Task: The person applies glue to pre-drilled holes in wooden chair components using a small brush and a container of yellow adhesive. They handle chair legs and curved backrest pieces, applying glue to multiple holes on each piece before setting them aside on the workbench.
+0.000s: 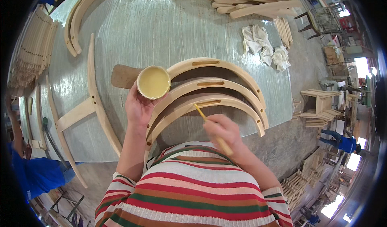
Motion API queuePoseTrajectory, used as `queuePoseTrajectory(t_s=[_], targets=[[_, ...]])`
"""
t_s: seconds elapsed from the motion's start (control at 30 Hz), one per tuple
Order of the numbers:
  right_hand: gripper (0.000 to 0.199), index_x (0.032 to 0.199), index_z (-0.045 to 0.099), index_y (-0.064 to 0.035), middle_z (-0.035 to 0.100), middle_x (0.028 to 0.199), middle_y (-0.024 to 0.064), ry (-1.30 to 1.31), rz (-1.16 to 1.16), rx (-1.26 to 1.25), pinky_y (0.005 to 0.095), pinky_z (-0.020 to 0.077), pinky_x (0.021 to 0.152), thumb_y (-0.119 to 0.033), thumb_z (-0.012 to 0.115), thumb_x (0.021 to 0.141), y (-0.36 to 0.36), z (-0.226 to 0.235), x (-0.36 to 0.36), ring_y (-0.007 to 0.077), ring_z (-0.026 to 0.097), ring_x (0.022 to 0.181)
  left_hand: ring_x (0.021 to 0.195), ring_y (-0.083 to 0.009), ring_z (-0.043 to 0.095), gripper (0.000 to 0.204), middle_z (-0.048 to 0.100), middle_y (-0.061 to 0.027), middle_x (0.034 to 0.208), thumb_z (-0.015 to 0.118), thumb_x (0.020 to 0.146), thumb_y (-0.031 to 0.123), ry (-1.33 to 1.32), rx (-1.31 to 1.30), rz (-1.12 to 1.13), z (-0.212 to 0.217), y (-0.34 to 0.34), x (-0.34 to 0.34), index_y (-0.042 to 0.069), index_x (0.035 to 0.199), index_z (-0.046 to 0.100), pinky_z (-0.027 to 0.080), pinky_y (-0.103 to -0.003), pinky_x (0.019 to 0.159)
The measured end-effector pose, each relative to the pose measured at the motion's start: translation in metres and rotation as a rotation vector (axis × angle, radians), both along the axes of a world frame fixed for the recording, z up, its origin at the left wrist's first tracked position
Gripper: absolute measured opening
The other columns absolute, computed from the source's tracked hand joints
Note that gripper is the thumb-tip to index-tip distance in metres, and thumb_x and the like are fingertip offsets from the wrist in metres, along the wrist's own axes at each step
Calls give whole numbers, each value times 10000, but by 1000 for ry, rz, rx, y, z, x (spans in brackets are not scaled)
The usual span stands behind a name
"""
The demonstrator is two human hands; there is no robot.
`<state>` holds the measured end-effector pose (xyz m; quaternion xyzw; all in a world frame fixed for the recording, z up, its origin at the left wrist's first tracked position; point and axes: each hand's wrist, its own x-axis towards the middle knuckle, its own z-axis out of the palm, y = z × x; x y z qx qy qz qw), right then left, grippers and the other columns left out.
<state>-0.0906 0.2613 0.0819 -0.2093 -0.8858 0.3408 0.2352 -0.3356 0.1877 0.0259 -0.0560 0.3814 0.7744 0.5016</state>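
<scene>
because the stick (200, 112) reaches from the right hand (221, 131) to the nearest curved bar (173, 115), below and right of the cup (138, 83), a small slip of the wrist could smear the wood around that bar's slot (211, 103). its tip is at the slot's left end; whether it touches or sits just over the wood, i cannot tell. an overloaded tip could drip, and if the left hand (138, 109) tipped while the eyes were on the slot, the pale yellow stuff (154, 82) could run over the cup's rim. a hard push might also knock the bar into its neighbour.

below and right of the cup, the right hand's fingers are curled together, pinching the stick's shaft; the hand is blurred, so how tightly i cannot tell. just under the cup, the left hand grips it from below, fingers opened about as wide as its side and touching it, some hidden behind it.

right of the cup lie a middle bar (242, 90) and a far bar (238, 69), both slotted. a brown board (124, 77) shows just left of the cup. well beyond it, above and right, are white cloths (258, 41), then a pile of wooden pieces (250, 1).
</scene>
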Motion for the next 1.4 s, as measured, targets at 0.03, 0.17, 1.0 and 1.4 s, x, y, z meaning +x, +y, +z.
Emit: queuePoseTrajectory(t_s=[0.03,0.17,1.0,1.4], targets=[[216,863,604,-40,603,868,137,20,-11,13,334,508,616,22,647,661,0,-4,1,276,611,742,1071,-341,567,394,553,-187,1180,289,972,231,4,7,0,0,-1,1,-23,1215,466,515,-541,861],[137,830,585,-40,600,852,135,22,-99,97,342,502,595,15,642,718,16,-8,17,282,609,719,1084,-360,553,400,531,-190,1209,278,974,237,29,7,3,5,-13,1,-17,1233,446,496,-561,874],[182,868,556,-51,554,939,120,-233,375,299,393,448,739,-58,594,690,69,15,55,311,545,900,1084,-371,548,406,532,-209,1202,311,954,239,126,-1,110,32,-72,64,-21,1232,453,485,-566,885],[40,858,550,-99,559,758,-7,960,-574,-1177,262,496,630,-105,578,886,128,-41,199,118,578,671,1101,-362,531,385,524,-180,1210,360,938,249,152,-4,-195,36,61,150,-7,1202,473,471,-586,888]])
